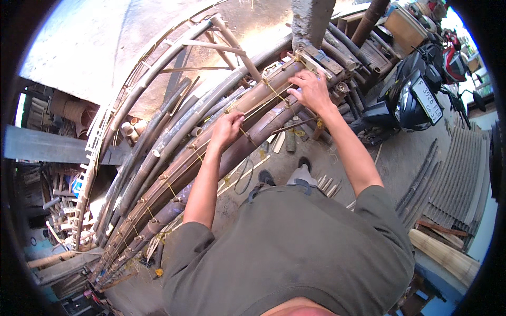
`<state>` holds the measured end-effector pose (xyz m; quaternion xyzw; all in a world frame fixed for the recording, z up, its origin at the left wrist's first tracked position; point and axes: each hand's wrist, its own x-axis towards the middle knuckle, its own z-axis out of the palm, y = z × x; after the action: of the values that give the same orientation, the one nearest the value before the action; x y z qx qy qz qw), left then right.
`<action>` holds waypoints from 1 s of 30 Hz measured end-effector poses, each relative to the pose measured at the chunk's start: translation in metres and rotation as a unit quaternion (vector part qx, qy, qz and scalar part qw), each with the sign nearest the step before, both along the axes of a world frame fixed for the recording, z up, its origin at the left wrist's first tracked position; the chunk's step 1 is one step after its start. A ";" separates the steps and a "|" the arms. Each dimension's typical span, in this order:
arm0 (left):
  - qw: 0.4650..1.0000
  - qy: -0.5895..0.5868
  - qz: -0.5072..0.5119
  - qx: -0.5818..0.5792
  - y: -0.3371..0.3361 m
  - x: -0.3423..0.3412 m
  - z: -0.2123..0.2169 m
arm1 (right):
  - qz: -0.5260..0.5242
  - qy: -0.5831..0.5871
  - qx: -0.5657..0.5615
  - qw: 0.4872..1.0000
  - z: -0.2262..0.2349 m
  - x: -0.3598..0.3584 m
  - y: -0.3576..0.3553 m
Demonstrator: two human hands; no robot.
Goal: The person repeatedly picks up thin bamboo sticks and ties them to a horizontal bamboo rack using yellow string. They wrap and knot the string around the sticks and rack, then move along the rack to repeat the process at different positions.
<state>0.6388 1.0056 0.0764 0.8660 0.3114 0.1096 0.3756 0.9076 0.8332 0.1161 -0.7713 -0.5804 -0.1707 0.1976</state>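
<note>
A long frame of brown bamboo poles (pixel 263 95), bound crosswise with yellow ties (pixel 172 189), runs diagonally in front of me from the upper right to the lower left. My left hand (pixel 226 129) rests at its middle, fingers pinched together; what they hold is too small to make out. A thin pale strip (pixel 266 104) stretches along the frame between my two hands. Over the frame's upper right end is my right hand (pixel 312 92), its thumb and fingers apart. Under that hand, details of the poles are partly hidden.
A curved bamboo frame (pixel 138 79) and loose poles (pixel 174 134) lie beyond on the left. A concrete post (pixel 312 23) rises at the far end. To the right stand a motorcycle (pixel 406 100) and stacked corrugated sheets (pixel 458 179). Split strips (pixel 329 187) lie near my feet.
</note>
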 end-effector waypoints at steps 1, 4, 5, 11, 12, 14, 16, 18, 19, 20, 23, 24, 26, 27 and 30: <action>1.000 -0.011 -0.003 0.003 0.004 0.009 -0.004 | -0.019 0.026 0.036 0.999 -0.003 0.001 -0.003; 1.000 -0.002 -0.009 0.027 0.004 0.036 -0.018 | -0.051 0.197 0.109 0.973 -0.027 0.003 -0.021; 0.999 -0.004 -0.016 0.033 0.008 0.048 -0.024 | -0.048 0.301 0.089 0.948 -0.044 0.008 -0.027; 0.994 0.087 -0.064 0.030 0.018 0.072 -0.040 | 0.047 0.606 -0.023 0.794 -0.125 -0.016 -0.050; 0.993 0.102 -0.059 0.011 0.017 0.075 -0.037 | 0.075 0.674 -0.022 0.735 -0.132 -0.021 -0.048; 0.985 0.148 -0.085 -0.005 0.020 0.084 -0.030 | 0.077 0.802 -0.025 0.591 -0.142 -0.028 -0.048; 0.984 0.154 -0.083 0.015 0.020 0.090 -0.033 | 0.036 0.905 -0.049 0.420 -0.118 -0.030 -0.043; 0.990 0.128 -0.033 0.038 -0.007 0.117 -0.036 | -0.046 0.971 0.109 0.209 -0.109 -0.022 -0.034; 0.998 0.053 -0.016 0.022 -0.017 0.123 -0.048 | -0.086 0.975 0.180 0.095 -0.101 -0.023 -0.028; 0.997 0.055 0.024 0.048 -0.029 0.135 -0.056 | -0.165 0.942 0.280 0.087 -0.084 -0.025 -0.017; 0.985 0.103 0.058 0.125 -0.047 0.158 -0.064 | 0.008 0.745 0.471 0.473 -0.098 -0.038 0.032; 0.979 0.126 0.057 0.150 -0.049 0.161 -0.068 | -0.008 0.685 0.430 0.588 -0.075 -0.059 0.057; 0.964 0.023 0.116 0.239 -0.043 0.131 -0.120 | 0.108 0.671 0.174 0.713 -0.016 -0.078 0.092; 0.987 -0.124 0.098 -0.001 -0.040 0.146 -0.118 | 0.179 0.677 -0.002 0.714 -0.009 -0.041 0.115; 0.988 -0.017 0.100 0.113 -0.042 0.152 -0.082 | 0.052 0.253 -0.288 0.922 -0.017 0.023 0.155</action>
<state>0.7910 0.9636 -0.0059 0.8656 0.3754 0.1959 0.2673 0.9302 0.9878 0.0995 -0.7810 -0.5748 0.2149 0.1162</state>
